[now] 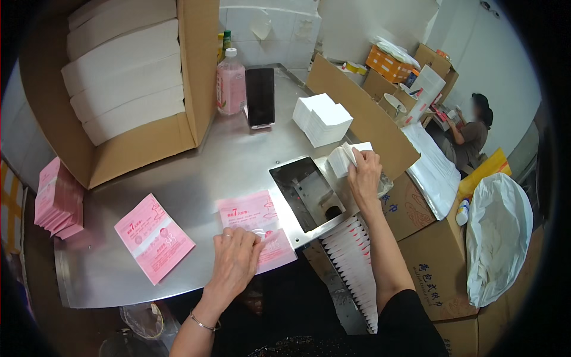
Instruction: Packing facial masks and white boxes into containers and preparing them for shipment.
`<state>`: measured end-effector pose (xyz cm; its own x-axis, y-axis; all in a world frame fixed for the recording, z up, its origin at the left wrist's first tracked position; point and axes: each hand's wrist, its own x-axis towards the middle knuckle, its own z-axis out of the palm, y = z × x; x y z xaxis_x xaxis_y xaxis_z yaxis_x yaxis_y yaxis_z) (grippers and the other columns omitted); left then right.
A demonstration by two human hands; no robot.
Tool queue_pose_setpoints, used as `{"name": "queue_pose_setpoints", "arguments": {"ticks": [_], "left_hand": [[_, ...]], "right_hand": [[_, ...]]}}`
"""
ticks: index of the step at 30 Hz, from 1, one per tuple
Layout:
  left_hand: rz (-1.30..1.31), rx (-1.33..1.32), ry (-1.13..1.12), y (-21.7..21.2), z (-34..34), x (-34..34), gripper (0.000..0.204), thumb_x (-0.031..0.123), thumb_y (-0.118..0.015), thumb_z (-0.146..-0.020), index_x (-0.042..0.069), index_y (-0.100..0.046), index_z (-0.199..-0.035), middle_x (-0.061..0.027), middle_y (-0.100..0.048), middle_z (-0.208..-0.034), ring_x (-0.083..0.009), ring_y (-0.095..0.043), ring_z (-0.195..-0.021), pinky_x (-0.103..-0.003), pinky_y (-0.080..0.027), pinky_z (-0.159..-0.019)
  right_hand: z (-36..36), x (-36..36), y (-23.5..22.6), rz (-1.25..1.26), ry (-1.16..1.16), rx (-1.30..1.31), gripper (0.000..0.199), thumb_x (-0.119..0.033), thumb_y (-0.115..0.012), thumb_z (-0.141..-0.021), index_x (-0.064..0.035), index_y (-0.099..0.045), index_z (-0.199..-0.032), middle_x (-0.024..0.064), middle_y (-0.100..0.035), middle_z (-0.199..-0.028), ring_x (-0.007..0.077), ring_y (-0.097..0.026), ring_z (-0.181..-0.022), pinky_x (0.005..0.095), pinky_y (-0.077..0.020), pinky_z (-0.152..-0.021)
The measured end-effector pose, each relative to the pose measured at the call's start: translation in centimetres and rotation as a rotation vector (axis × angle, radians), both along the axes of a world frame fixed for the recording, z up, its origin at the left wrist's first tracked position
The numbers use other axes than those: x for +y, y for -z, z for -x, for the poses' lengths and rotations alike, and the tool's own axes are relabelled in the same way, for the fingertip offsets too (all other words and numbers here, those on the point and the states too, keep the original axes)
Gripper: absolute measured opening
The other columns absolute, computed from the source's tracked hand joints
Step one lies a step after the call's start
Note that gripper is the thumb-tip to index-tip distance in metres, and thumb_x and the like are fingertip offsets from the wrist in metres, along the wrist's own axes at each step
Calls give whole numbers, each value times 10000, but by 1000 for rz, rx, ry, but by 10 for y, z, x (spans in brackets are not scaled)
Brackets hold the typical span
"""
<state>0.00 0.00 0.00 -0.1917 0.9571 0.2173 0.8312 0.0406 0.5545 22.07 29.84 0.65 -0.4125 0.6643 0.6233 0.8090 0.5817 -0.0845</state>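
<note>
Pink printed wrappers (276, 253) lie on the steel tabletop (196, 172) just left of the rectangular opening (309, 193), and the person's left hand (235, 256) rests on them, fingers bent and drawn close together; from here I cannot tell whether they pinch a layer. Well left of the opening, a flat pile of similar wrappers (154, 238) lies apart, and farther left stands a thick pink stack (58, 199). Just right of the opening, the right hand (364, 172) pinches a small bundle of folded white tissues (342, 160) between thumb and fingers. Past the opening, a larger white pile (323, 121) stands near a cardboard flap (363, 107). Beyond the opening and to its left, a dark phone (260, 98) stands upright beside a bottle of pink liquid (231, 86), with an open carton (143, 160) of white stacks (125, 59) farther left. Well beyond the opening, off to the right, a co-worker (476, 134) sits near more boxes (389, 64).
</note>
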Motion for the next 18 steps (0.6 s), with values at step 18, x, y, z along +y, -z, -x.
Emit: {"name": "queue_pose_setpoints", "arguments": {"ticks": [18], "left_hand": [[-197,364,-238,4,8,5,546,364,-728,-764,117,-623,-1239,-219,-425,-1479,-452,-377,-1371,-595,-309,-1048]], "right_hand": [[106,-153,12,51,-847,-58,233,-76,-611,-757,0,-642,-975,155,-627,-943,356,-607,-916,586,-369,-1050]]}}
